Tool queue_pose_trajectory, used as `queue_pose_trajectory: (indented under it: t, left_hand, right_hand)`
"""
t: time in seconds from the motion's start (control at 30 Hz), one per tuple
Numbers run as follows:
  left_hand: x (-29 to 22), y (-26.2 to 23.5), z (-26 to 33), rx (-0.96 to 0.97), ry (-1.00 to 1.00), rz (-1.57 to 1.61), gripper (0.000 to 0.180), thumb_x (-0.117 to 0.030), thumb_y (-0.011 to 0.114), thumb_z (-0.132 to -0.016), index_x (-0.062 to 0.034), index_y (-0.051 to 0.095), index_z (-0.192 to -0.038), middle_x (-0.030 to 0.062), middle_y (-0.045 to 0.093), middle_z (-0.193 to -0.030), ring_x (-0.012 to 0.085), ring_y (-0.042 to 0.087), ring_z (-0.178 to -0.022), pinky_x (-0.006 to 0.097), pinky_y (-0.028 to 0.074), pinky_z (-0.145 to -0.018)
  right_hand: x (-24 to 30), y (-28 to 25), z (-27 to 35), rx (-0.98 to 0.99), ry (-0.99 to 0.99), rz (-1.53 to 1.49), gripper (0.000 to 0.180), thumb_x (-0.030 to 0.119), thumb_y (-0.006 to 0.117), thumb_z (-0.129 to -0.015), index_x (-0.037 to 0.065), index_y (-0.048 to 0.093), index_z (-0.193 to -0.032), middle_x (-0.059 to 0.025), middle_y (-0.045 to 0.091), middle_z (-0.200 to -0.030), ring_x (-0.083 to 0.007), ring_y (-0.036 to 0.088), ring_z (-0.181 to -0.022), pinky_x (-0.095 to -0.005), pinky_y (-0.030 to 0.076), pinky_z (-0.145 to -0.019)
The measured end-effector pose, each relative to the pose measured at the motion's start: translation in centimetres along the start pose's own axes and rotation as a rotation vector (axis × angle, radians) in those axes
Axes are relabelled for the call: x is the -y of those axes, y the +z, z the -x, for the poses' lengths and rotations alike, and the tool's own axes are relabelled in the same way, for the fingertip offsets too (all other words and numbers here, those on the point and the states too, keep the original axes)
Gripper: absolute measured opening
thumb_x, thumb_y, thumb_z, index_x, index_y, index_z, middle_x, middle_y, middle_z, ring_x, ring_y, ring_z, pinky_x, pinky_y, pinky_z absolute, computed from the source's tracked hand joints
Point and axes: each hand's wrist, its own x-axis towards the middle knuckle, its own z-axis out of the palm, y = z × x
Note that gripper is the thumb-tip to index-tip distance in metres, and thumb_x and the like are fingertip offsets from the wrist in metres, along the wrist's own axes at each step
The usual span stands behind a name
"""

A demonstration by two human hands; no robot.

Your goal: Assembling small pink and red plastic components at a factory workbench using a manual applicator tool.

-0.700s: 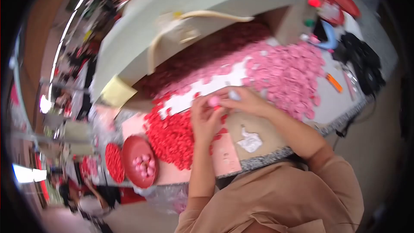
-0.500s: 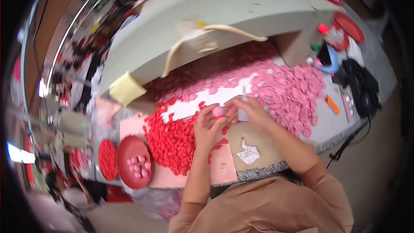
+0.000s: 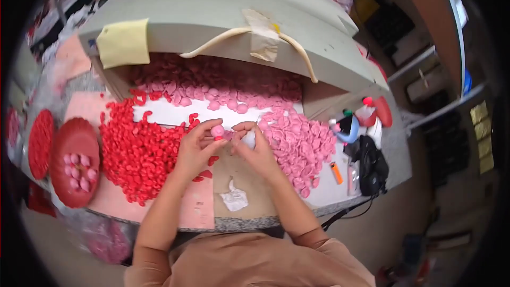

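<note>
Head: smooth, rounded pink piece (image 3: pixel 217 131)

Looks smooth with a soft sheen on the pink ball (image 3: pixel 217 130), plastic-like and faintly glossy on the red pieces (image 3: pixel 141 154), more matt on the pink discs (image 3: pixel 297 146). Resembles smooth, slightly shiny plastic in the red bowl (image 3: pixel 73 197). Suggests flat, matt paper in the yellow sheet (image 3: pixel 124 45), thin crumpled paper or tissue in the white scrap (image 3: pixel 235 200). Appears speckled, stone-like along the edge of the desk (image 3: pixel 239 223), smooth and matt on the grey-green shelf (image 3: pixel 202 8), soft and matt as cloth in the brown shirt (image 3: pixel 265 263).
</note>
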Motion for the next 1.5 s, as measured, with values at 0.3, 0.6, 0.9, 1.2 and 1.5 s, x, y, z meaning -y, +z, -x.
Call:
queue_pose_trajectory:
  t: [0.3, 0.6, 0.9, 1.2, 1.5]
  left_hand:
    - [-0.7, 0.8, -1.2, 0.119, 0.020, 0.025, 0.042, -0.001, 0.063, -0.084, -0.0011, 0.051, -0.124, 0.0068, 0.058, -0.114, 0.0101, 0.059, -0.094, 0.023, 0.050, -0.078]
    - [0.0, 2.4, -1.7, 0.119, 0.029, 0.000, 0.040, -0.001, 0.067, -0.081, -0.0026, 0.056, -0.120, 0.0064, 0.058, -0.110, 0.0106, 0.058, -0.095, 0.024, 0.052, -0.079]
    - [0.7, 2.2, -1.0, 0.127, 0.073, -0.047, 0.039, 0.001, 0.065, -0.081, -0.0021, 0.057, -0.119, 0.0070, 0.056, -0.115, 0.0109, 0.056, -0.093, 0.025, 0.053, -0.080]
    - [0.3, 2.4, -1.1, 0.150, 0.009, -0.061, 0.039, 0.001, 0.064, -0.082, -0.0002, 0.055, -0.120, 0.0071, 0.057, -0.110, 0.0125, 0.057, -0.096, 0.026, 0.052, -0.082]
    - [0.5, 2.2, -1.1, 0.162, -0.013, -0.019, 0.040, 0.001, 0.064, -0.082, -0.0004, 0.056, -0.121, 0.0070, 0.057, -0.109, 0.0126, 0.058, -0.095, 0.027, 0.052, -0.084]
  right_hand:
    - [-0.8, -1.6, 0.9, -0.129, 0.082, -0.001, 0.013, 0.008, 0.060, -0.088, 0.005, 0.054, -0.099, -0.0001, 0.057, -0.084, -0.0060, 0.053, -0.071, -0.0202, 0.044, -0.061]
    - [0.0, -2.7, 0.0, -0.134, 0.077, -0.186, 0.017, 0.008, 0.062, -0.086, 0.002, 0.060, -0.102, -0.0016, 0.061, -0.090, -0.0054, 0.056, -0.081, -0.0198, 0.047, -0.067]
    - [-0.7, -1.9, 0.2, -0.096, 0.068, -0.177, 0.017, 0.008, 0.064, -0.085, 0.001, 0.060, -0.101, -0.0032, 0.062, -0.094, -0.0075, 0.059, -0.085, -0.0216, 0.049, -0.075]
    - [-1.5, -2.0, 0.1, -0.105, -0.013, -0.075, 0.015, 0.007, 0.065, -0.084, 0.000, 0.060, -0.097, -0.0024, 0.062, -0.091, -0.0068, 0.058, -0.082, -0.0207, 0.048, -0.071]
    - [-1.3, -2.0, 0.0, -0.073, 0.010, -0.135, 0.015, 0.012, 0.067, -0.083, 0.002, 0.060, -0.092, -0.0008, 0.060, -0.084, -0.0058, 0.055, -0.077, -0.0214, 0.046, -0.068]
